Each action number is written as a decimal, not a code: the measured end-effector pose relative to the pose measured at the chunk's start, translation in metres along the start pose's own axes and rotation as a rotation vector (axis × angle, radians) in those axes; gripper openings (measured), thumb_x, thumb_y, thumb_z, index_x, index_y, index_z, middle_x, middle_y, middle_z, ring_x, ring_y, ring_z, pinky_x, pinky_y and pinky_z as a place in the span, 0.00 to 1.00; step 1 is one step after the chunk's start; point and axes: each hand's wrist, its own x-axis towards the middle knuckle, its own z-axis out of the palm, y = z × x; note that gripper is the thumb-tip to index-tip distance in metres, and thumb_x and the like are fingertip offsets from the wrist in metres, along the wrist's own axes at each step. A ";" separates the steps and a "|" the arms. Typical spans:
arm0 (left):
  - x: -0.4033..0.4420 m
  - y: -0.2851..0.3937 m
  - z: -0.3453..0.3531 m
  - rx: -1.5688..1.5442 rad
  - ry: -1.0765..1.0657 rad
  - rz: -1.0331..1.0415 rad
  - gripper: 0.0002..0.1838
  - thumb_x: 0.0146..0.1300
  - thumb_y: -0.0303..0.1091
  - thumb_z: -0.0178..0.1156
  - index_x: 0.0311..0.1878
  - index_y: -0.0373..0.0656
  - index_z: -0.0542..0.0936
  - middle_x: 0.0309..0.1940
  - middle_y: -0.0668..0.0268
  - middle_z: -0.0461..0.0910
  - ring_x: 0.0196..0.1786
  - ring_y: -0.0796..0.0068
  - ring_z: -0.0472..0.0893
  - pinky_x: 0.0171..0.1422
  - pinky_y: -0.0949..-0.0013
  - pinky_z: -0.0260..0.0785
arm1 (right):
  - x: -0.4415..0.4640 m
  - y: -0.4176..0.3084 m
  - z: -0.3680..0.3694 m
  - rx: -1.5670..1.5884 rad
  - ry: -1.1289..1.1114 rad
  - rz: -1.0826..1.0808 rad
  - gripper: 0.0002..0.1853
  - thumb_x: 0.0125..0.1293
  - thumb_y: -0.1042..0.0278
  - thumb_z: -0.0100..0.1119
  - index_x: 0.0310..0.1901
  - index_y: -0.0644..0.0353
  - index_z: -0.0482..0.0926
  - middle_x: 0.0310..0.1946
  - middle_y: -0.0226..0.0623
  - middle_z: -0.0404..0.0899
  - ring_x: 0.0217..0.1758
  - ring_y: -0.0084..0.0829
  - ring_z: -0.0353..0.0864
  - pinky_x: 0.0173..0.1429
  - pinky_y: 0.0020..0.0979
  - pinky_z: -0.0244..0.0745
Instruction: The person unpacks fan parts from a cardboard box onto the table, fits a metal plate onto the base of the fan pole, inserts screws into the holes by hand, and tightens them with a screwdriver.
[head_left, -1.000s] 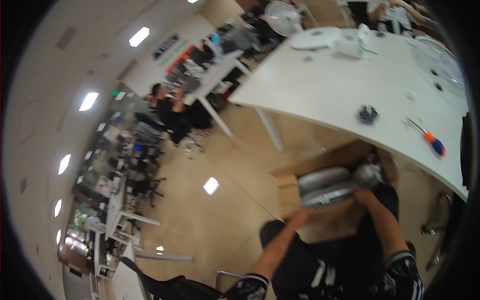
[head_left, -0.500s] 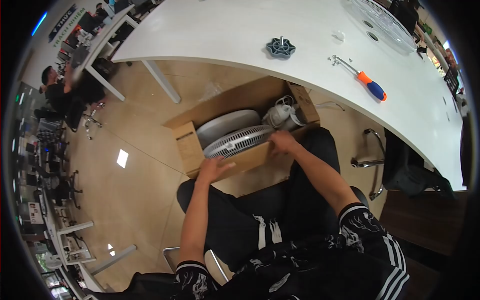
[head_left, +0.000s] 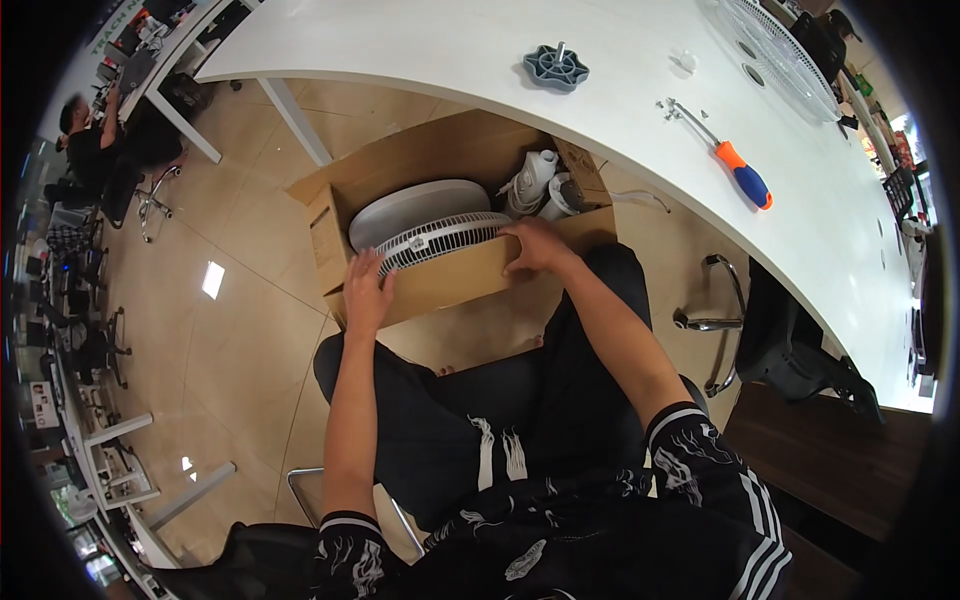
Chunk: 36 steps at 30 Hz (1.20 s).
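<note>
An open cardboard box [head_left: 460, 280] stands between my knees and the table. Inside it are a round grey-white base [head_left: 415, 212], a fan grille [head_left: 440, 238] leaning along the near wall, and a white fan motor part [head_left: 530, 180] with a coiled cord. My left hand [head_left: 367, 290] is at the near left of the box, fingers apart at the grille's left end. At the grille's right end my right hand [head_left: 537, 246] rests over the near wall, thumb and fingers apart; its fingertips are partly hidden.
The white table [head_left: 400, 40] bears a dark star-shaped knob [head_left: 556, 68], a screwdriver [head_left: 743, 175], small screws and a clear fan grille [head_left: 780, 55]. A chair [head_left: 800, 360] stands at right. A person [head_left: 95, 140] sits at a far desk.
The view has swung down and settled over the box. Since half a second ago my left hand has shifted up beside the grille's left end. The right hand stays at its right end.
</note>
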 end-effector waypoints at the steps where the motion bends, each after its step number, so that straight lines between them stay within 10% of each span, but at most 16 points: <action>1: 0.002 -0.003 -0.004 0.080 0.054 0.016 0.20 0.62 0.36 0.67 0.54 0.37 0.81 0.56 0.45 0.79 0.64 0.46 0.75 0.74 0.50 0.60 | -0.001 0.002 0.001 -0.001 -0.007 0.000 0.39 0.37 0.49 0.82 0.54 0.53 0.82 0.51 0.47 0.82 0.57 0.48 0.79 0.64 0.44 0.72; 10: -0.005 -0.086 -0.037 0.468 0.252 -0.356 0.29 0.59 0.44 0.68 0.61 0.38 0.77 0.63 0.43 0.74 0.69 0.45 0.68 0.75 0.49 0.56 | 0.003 0.081 -0.018 0.026 1.083 0.264 0.37 0.65 0.45 0.62 0.63 0.71 0.70 0.61 0.60 0.73 0.66 0.58 0.70 0.71 0.47 0.64; 16: 0.000 -0.119 -0.016 0.176 0.005 -0.784 0.31 0.58 0.47 0.70 0.59 0.35 0.76 0.55 0.42 0.79 0.60 0.46 0.78 0.65 0.54 0.70 | -0.006 0.131 -0.028 -0.310 0.994 0.731 0.40 0.63 0.42 0.62 0.64 0.72 0.69 0.62 0.61 0.72 0.68 0.57 0.70 0.71 0.45 0.66; 21: -0.002 -0.140 0.005 0.002 0.070 -0.850 0.21 0.59 0.40 0.68 0.51 0.36 0.81 0.42 0.49 0.85 0.48 0.49 0.85 0.54 0.55 0.76 | 0.002 0.164 -0.031 -0.073 0.403 0.838 0.34 0.63 0.38 0.57 0.57 0.61 0.79 0.56 0.55 0.80 0.60 0.51 0.79 0.66 0.45 0.71; 36: -0.037 -0.187 -0.015 -0.165 -0.032 -0.643 0.12 0.58 0.29 0.64 0.46 0.38 0.84 0.39 0.47 0.85 0.48 0.47 0.84 0.52 0.56 0.76 | 0.014 0.155 -0.020 0.060 0.536 0.683 0.21 0.69 0.48 0.52 0.47 0.57 0.84 0.42 0.52 0.84 0.50 0.55 0.83 0.54 0.49 0.75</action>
